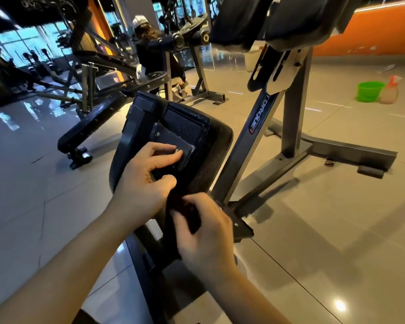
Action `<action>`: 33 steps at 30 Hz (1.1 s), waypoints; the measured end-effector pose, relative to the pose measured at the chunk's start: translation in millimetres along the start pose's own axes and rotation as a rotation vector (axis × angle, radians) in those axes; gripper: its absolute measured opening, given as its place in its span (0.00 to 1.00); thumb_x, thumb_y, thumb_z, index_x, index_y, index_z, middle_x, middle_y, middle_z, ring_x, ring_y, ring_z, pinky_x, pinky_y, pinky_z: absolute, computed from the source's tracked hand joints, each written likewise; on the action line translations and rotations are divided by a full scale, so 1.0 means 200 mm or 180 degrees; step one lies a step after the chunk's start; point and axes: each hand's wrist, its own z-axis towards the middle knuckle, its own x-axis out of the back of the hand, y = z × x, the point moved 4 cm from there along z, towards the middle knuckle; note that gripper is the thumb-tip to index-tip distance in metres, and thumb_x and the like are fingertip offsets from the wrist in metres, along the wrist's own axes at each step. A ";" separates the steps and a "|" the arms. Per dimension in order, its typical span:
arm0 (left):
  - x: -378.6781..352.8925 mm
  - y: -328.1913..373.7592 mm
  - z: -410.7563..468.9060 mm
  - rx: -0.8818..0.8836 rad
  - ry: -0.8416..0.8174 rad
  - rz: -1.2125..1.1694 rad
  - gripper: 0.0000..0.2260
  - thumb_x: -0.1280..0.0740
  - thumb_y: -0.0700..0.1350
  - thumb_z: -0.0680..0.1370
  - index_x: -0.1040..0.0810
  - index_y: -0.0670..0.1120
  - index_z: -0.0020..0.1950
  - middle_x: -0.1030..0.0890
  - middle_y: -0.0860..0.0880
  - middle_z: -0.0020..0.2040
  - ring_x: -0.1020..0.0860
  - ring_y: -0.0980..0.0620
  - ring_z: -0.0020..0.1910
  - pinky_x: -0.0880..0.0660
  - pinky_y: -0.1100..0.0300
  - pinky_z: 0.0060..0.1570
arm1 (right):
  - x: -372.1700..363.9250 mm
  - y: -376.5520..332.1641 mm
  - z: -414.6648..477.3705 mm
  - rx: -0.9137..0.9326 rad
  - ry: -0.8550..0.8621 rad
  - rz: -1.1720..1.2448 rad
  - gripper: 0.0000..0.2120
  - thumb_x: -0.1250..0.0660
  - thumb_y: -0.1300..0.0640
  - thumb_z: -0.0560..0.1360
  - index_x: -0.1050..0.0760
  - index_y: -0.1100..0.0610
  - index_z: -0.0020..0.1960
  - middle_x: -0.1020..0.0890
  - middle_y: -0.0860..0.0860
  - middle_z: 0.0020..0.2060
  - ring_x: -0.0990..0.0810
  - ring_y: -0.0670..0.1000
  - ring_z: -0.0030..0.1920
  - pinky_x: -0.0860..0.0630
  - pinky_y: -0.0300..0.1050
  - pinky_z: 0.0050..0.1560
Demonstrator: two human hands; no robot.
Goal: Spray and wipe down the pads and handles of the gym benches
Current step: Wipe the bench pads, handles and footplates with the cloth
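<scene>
A black bench pad (216, 146) is tilted up in front of me, showing its back with a grey metal mounting plate (173, 136) and a bolt. My left hand (143, 183) holds the pad's back: the index finger lies on the plate beside the bolt and the thumb is curled at the lower edge. Just below it, my right hand (206, 235) grips a dark cloth (187, 213) bunched against the pad's bottom edge. No spray bottle is in either hand.
The grey machine frame (260, 118) rises to the right, with two more black pads (267, 17) overhead. A green bucket (369, 91) and a pale bottle with a red top (389, 92) stand on the tiled floor at far right. A flat bench (91, 127) and a seated person (150, 50) are behind.
</scene>
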 end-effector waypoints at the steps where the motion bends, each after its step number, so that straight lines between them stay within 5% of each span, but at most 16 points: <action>1: 0.00 0.00 0.00 -0.0025 0.0002 0.0007 0.24 0.33 0.30 0.75 0.19 0.50 0.67 0.23 0.61 0.63 0.26 0.65 0.64 0.26 0.65 0.61 | 0.05 0.00 0.03 -0.0114 0.0238 0.0070 0.11 0.27 0.54 0.76 0.24 0.49 0.57 0.22 0.37 0.46 0.22 0.36 0.50 0.23 0.31 0.49; 5: 0.02 -0.01 0.01 0.0006 -0.0030 -0.0100 0.24 0.34 0.29 0.75 0.18 0.51 0.65 0.22 0.61 0.62 0.25 0.65 0.62 0.26 0.73 0.55 | 0.34 0.00 0.34 -0.0458 0.1032 0.0856 0.12 0.28 0.60 0.77 0.26 0.55 0.58 0.23 0.40 0.49 0.20 0.33 0.51 0.22 0.29 0.43; 9: 0.03 -0.04 0.01 0.0082 -0.0035 -0.0228 0.23 0.34 0.29 0.76 0.17 0.51 0.64 0.21 0.61 0.62 0.25 0.64 0.63 0.25 0.62 0.60 | 0.45 -0.02 0.56 -0.0336 0.1353 0.0959 0.13 0.27 0.60 0.77 0.27 0.58 0.59 0.22 0.43 0.52 0.19 0.42 0.56 0.18 0.38 0.50; 14: 0.04 -0.04 0.03 0.0034 -0.0026 -0.0286 0.22 0.35 0.29 0.76 0.17 0.50 0.63 0.20 0.60 0.61 0.24 0.64 0.62 0.22 0.64 0.58 | 0.27 -0.01 0.39 -0.0267 0.1115 0.0804 0.11 0.28 0.58 0.77 0.28 0.53 0.56 0.22 0.32 0.49 0.19 0.39 0.55 0.17 0.41 0.49; 20: 0.06 -0.04 0.07 -0.0017 -0.0046 -0.0231 0.21 0.36 0.29 0.77 0.15 0.49 0.61 0.19 0.59 0.60 0.23 0.63 0.62 0.26 0.66 0.59 | 0.10 0.00 0.09 0.0084 0.0313 0.0108 0.12 0.28 0.53 0.77 0.28 0.47 0.57 0.22 0.38 0.48 0.19 0.42 0.49 0.18 0.43 0.46; 25: 0.07 -0.03 0.09 0.0038 -0.0005 -0.0168 0.19 0.34 0.33 0.77 0.16 0.51 0.62 0.18 0.59 0.57 0.22 0.63 0.58 0.27 0.67 0.57 | 0.21 -0.03 0.11 -0.0445 0.0158 0.0330 0.12 0.28 0.56 0.78 0.27 0.43 0.54 0.21 0.40 0.49 0.18 0.43 0.51 0.16 0.48 0.47; 30: 0.05 0.02 0.04 -0.0045 0.0145 0.0183 0.17 0.32 0.42 0.78 0.19 0.50 0.66 0.18 0.55 0.57 0.21 0.56 0.58 0.21 0.52 0.62 | 0.48 -0.10 0.44 -0.0966 0.0978 0.0484 0.11 0.29 0.58 0.78 0.26 0.50 0.58 0.21 0.47 0.55 0.20 0.45 0.56 0.17 0.49 0.56; 33: 0.05 0.06 0.00 -0.0033 0.0168 0.0667 0.23 0.37 0.54 0.74 0.21 0.53 0.68 0.19 0.52 0.60 0.22 0.51 0.61 0.21 0.43 0.60 | 0.38 -0.05 0.40 -0.0865 0.0307 -0.0089 0.10 0.30 0.56 0.79 0.25 0.49 0.59 0.20 0.44 0.53 0.20 0.44 0.55 0.17 0.51 0.56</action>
